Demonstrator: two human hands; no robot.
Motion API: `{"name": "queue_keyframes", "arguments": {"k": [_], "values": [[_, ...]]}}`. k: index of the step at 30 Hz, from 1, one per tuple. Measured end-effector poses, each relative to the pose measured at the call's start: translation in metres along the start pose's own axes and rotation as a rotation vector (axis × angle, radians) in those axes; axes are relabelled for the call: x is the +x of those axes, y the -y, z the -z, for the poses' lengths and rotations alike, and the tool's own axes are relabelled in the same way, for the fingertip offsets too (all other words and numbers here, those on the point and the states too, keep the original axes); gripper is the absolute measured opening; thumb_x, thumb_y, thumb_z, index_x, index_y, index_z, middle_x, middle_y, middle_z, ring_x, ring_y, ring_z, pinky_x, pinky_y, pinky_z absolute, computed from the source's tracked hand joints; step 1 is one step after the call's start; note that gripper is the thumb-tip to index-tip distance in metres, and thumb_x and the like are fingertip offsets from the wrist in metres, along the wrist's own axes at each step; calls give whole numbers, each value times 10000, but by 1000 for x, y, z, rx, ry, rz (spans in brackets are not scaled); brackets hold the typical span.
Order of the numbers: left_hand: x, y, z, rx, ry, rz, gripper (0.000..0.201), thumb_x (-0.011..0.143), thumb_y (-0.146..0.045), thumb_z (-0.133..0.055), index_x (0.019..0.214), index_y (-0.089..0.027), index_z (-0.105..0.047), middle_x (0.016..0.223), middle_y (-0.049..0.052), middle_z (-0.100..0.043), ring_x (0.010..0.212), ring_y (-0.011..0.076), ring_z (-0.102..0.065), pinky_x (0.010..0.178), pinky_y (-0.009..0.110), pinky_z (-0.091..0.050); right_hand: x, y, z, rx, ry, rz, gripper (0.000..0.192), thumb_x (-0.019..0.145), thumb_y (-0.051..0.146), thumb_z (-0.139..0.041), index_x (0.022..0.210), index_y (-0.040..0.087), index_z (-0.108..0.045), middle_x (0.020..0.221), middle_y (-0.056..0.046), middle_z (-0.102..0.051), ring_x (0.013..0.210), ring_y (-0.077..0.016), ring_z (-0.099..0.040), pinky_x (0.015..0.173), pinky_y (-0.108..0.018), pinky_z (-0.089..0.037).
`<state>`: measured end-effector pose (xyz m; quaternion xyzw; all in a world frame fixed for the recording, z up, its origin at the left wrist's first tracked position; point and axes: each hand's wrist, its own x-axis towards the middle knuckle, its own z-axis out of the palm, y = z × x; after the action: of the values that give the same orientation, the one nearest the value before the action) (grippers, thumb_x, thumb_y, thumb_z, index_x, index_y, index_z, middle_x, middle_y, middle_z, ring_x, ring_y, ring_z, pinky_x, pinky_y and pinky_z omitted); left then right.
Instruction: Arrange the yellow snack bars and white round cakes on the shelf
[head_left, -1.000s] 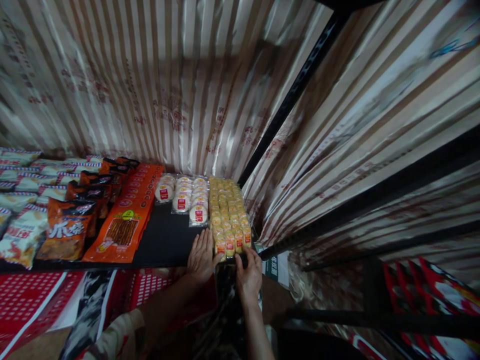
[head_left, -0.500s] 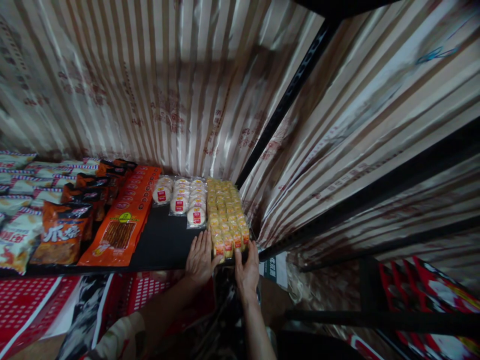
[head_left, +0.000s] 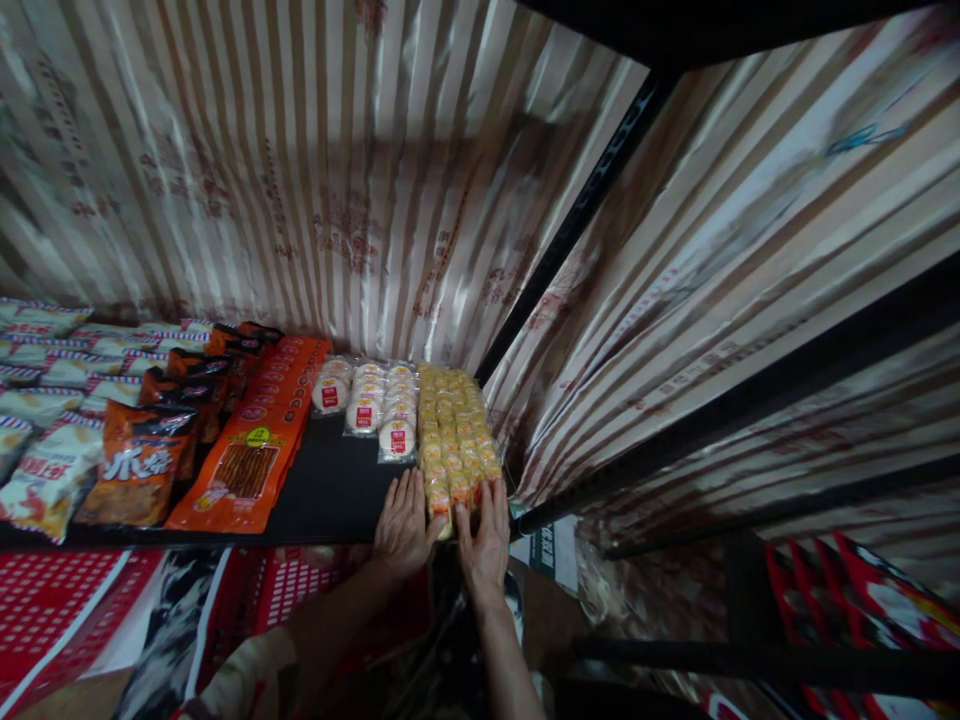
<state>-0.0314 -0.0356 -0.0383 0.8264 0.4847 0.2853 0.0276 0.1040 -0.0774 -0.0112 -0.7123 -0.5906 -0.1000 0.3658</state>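
Observation:
Rows of small yellow-wrapped snack packs [head_left: 454, 420] stand at the right end of a black shelf [head_left: 330, 490]. My left hand [head_left: 403, 525] lies along their left front side, fingers stretched out and thumb at the front corner. My right hand [head_left: 484, 545] presses against the front and right of the packs, its fingers extended and partly covering the front row. Neither hand is wrapped round a pack. Just left of the yellow packs are clear packs of round white crackers [head_left: 397, 438], lined up in columns.
Left along the shelf lie orange snack bags [head_left: 229, 488], black-and-orange bags [head_left: 139, 465] and pale bags [head_left: 56, 470]. Red baskets [head_left: 56, 620] sit below. A black post [head_left: 570, 225] and striped sheeting [head_left: 315, 170] stand behind. Red packages [head_left: 862, 590] are at lower right.
My right hand has moved left and inward, so its fingers cover more of the front yellow packs. My left hand stays beside them. The view has shifted slightly.

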Motion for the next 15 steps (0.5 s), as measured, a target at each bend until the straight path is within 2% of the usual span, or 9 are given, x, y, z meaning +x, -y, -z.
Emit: {"name": "queue_keyframes", "arguments": {"k": [5,9,12,15], "values": [[0,2,2,-61,-2,47,557,926,-379,-264,1352,-34,-363,1365,182,-440,1294,245,-380,1054,431,-350,-9,7,0,-67,46,107,624,881,454,-421,1404,138,-292,1480,-166,-230,1378,-274,-162,1036,-504,-310],[6,4,4,-244,-9,158,502,937,-280,-182,1356,-82,-376,1370,134,-450,1291,186,-388,1051,391,-381,-14,18,-4,-125,111,183,672,854,462,-463,1419,163,-257,1505,-153,-150,1384,-310,-97,1036,-543,-274],[18,4,3,-419,-3,255,518,941,-295,-145,1361,-87,-365,1394,120,-421,1307,157,-359,1074,353,-359,-12,24,-11,-194,82,193,674,839,473,-473,1401,147,-298,1507,-172,-119,1379,-346,-72,1030,-577,-237],[37,6,3,-570,29,368,537,940,-332,-144,1375,-78,-330,1430,125,-360,1338,166,-295,1106,358,-303,-6,26,-20,-249,50,158,684,832,497,-462,1390,130,-315,1505,-192,-99,1372,-368,-61,1017,-593,-225]]}}
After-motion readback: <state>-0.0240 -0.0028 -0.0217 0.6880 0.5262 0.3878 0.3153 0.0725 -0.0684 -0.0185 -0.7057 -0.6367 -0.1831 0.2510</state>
